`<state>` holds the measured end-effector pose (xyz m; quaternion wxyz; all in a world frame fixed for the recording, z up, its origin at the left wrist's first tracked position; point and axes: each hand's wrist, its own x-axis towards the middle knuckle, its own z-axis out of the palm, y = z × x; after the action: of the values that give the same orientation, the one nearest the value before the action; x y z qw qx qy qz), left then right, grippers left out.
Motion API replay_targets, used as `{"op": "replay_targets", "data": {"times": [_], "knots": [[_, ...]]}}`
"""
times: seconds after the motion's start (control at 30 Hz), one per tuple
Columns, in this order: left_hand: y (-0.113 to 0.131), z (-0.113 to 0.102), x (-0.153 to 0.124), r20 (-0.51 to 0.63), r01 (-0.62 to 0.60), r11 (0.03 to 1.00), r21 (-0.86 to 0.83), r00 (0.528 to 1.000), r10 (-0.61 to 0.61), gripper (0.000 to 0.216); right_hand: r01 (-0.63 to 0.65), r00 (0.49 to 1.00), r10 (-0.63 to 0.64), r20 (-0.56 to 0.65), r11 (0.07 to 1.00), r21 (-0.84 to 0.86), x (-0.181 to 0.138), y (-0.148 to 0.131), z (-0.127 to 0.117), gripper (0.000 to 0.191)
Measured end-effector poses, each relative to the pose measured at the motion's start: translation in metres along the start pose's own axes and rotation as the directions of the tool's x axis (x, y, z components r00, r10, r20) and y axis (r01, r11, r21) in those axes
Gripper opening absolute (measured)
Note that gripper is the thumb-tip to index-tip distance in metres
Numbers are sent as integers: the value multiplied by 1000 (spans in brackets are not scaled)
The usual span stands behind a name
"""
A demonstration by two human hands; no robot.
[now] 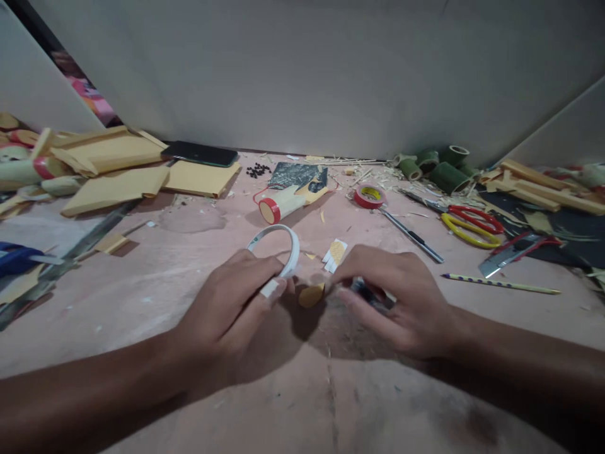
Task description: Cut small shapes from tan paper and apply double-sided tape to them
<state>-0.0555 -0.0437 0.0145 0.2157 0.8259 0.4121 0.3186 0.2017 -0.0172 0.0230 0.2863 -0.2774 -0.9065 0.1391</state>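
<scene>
My left hand [241,296] is closed on a roll of white tape [293,249], held upright between thumb and fingers. A small white piece of tape [270,288] sits at the left thumb tip. My right hand [397,296] is closed in a pinch at the edge of a small rounded tan piece [312,296], close to the left fingertips. A dark object [366,291] shows partly beneath the right fingers; its kind is hidden. Just beyond lies a tan piece with white tape strips [336,253]. Farther back, a bamboo tube with red ends [283,205] lies on its side.
Red tape [369,196], a craft knife [413,236], scissors [472,226], a box cutter [515,251] and a pencil [501,284] lie right. Green bamboo pieces [449,176] stand behind. A phone [199,153] rests on tan envelopes [118,183] at left, near a blue-handled tool [19,258].
</scene>
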Motion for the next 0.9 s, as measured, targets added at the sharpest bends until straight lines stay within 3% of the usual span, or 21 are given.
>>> {"op": "replay_targets", "data": {"times": [0.1,0.17,0.3,0.4,0.5,0.6,0.73,0.9], "knots": [[-2,3,1,64,-94,993,73,994,89,28,-84,994,88,-70,994,68,0,-10,-1,18],[-2,7,1,95,-156,982,106,985,146,25,-58,997,59,-40,998,39,1,-14,0,23],[-2,11,1,102,-216,962,166,974,202,24,-2,1000,2,10,999,47,8,-15,5,11],[-7,10,0,84,-198,948,250,980,183,21,-107,994,101,47,983,152,16,-11,6,12],[-15,7,0,36,-148,922,357,989,145,20,-388,921,358,153,871,300,22,-5,5,16],[-17,5,1,46,-131,897,423,991,123,25,-565,825,510,243,734,376,25,1,4,20],[-10,8,1,139,-114,866,487,989,52,25,-655,753,552,359,684,321,23,4,4,18],[-5,15,4,188,-108,872,477,982,18,27,-648,741,545,392,733,206,27,4,5,24]]}}
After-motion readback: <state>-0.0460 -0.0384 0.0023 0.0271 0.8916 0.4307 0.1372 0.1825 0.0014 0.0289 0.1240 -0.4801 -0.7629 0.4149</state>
